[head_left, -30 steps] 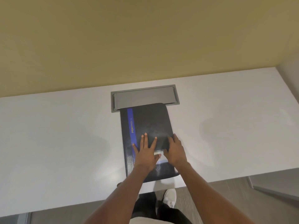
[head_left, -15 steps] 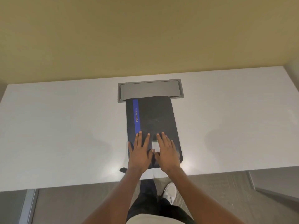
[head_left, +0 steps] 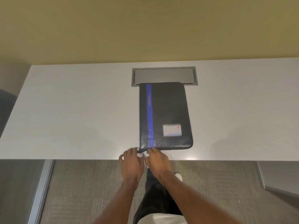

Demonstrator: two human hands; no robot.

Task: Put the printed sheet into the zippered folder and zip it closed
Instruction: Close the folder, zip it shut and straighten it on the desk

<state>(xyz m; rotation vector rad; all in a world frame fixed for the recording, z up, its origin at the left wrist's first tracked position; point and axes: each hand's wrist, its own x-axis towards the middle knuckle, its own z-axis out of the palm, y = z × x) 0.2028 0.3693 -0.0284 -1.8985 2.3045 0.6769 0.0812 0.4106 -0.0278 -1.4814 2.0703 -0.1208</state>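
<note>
The black zippered folder (head_left: pixel 168 113) lies closed on the white desk (head_left: pixel 77 110), with a blue stripe down its left side and a small label card (head_left: pixel 171 130) near its front right. Both hands meet at its near left corner. My left hand (head_left: pixel 131 162) pinches the dark zipper pull (head_left: pixel 140 152) that sticks out there. My right hand (head_left: pixel 157 160) has its fingertips on the folder's near edge beside the stripe. No printed sheet is visible.
A grey recessed cable tray (head_left: pixel 164 76) sits in the desk just behind the folder, its front lip under the folder's far edge. The desk's front edge (head_left: pixel 80 159) runs just under my hands. A yellow wall rises behind; grey carpet lies below.
Both hands have slid off the folder's cover back to its near left corner. The label card they covered now shows. The left fingers have closed on the zipper pull.
</note>
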